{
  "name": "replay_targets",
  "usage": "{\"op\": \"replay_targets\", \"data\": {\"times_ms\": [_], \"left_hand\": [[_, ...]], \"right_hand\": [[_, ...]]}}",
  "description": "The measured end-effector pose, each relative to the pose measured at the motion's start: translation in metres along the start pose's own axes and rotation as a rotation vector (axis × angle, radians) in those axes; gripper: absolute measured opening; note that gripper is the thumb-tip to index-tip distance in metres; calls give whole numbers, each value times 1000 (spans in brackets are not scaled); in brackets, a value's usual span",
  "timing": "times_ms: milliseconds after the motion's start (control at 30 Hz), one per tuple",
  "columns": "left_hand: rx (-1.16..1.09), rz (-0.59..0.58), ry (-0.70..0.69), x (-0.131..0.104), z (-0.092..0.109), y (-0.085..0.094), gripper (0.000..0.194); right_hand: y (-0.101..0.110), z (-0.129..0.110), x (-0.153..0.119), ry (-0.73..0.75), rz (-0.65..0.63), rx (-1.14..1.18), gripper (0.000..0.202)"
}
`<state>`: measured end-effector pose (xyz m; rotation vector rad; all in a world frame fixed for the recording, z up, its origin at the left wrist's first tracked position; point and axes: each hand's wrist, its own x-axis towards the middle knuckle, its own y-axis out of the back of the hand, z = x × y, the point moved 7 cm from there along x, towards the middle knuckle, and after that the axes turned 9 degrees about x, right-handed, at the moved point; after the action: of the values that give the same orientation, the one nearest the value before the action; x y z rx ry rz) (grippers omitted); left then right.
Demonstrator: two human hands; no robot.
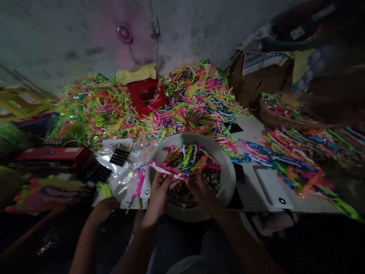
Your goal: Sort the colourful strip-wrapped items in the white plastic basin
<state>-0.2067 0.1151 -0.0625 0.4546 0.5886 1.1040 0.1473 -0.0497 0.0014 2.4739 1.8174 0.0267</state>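
Above a wide white basin, my left hand pinches a slim pink-and-white soft plastic piece. My right hand has its fingers closed at the right end of that same piece; what lies between those fingertips is partly hidden. Beneath both hands, the basin holds brightly coloured plastic pieces in green, orange, blue and pink. Darker small items lie lower in it, too dim to name. Just left of my left hand, a pink piece rests at the table edge.
A large heap of coloured pieces fills the back, around a red stool-like frame. A white phone-shaped object lies right. At left are clear plastic bags, a red machine and another person's hand.
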Motion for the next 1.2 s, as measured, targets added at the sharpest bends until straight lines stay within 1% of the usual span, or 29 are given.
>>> {"op": "replay_targets", "data": {"times_ms": [33, 67, 100, 133, 167, 200, 233, 267, 300, 333, 367, 400, 533, 600, 700, 800, 867, 900, 967, 1033, 1100, 1200], "left_hand": [[-51, -6, 37, -7, 14, -6, 29], [-131, 19, 68, -15, 35, -15, 29], [-233, 21, 79, -22, 61, -30, 28], [-382, -27, 60, -28, 92, -52, 21], [-553, 61, 25, -31, 122, -67, 18], [-606, 57, 4, -32, 150, -89, 20], [-635, 43, -8, -32, 172, -111, 24], [-692, 41, -19, -30, 189, -129, 27], [-753, -10, -33, -27, 201, -146, 31], [-797, -39, -39, -24, 207, -157, 33], [-832, -63, -40, -22, 209, -163, 35], [-854, -82, -37, -21, 207, -165, 36], [-885, -97, -17, -21, 196, -159, 34], [-884, -104, -16, -22, 195, -158, 31], [-883, -125, -7, -22, 196, -161, 29], [-880, -136, 8, -21, 196, -164, 29], [-867, -148, 12, -21, 195, -164, 29], [-861, -157, 11, -21, 195, -165, 29], [-845, -160, -10, -22, 196, -165, 28], [-818, -135, -52, -23, 199, -163, 25], [-801, -119, -89, -25, 203, -161, 24], [-815, -151, -100, -27, 207, -160, 28]], "right_hand": [[2, -1, -1, 10, 10, -20, 24], [2, -2, -2, 20, 4, -46, 21], [2, -3, -3, 31, -17, -77, 20], [1, -4, -4, 41, -44, -107, 19], [-1, -5, -5, 52, -69, -132, 19], [-2, -6, -7, 64, -81, -151, 18], [-2, -7, -8, 82, -78, -164, 17], [-1, -9, -9, 104, -63, -171, 16], [0, -11, -10, 125, -42, -173, 15], [0, -12, -10, 142, -23, -176, 14], [1, -13, -10, 150, -11, -182, 13], [1, -13, -10, 148, -6, -191, 12], [1, -12, -9, 120, -10, -226, 11], [1, -13, -10, 123, -20, -234, 12], [0, -13, -11, 131, -28, -255, 11], [1, -7, -10, 114, -2, -290, 9], [2, 0, -7, 85, 5, -265, 10], [2, 4, -5, 66, -13, -214, 12], [-1, 11, -2, 27, -93, -64, 16], [-4, 13, 0, 9, -157, 39, 19], [-5, 12, 1, 20, -177, 9, 19], [-7, 4, -1, 62, -181, -112, 18]]}}
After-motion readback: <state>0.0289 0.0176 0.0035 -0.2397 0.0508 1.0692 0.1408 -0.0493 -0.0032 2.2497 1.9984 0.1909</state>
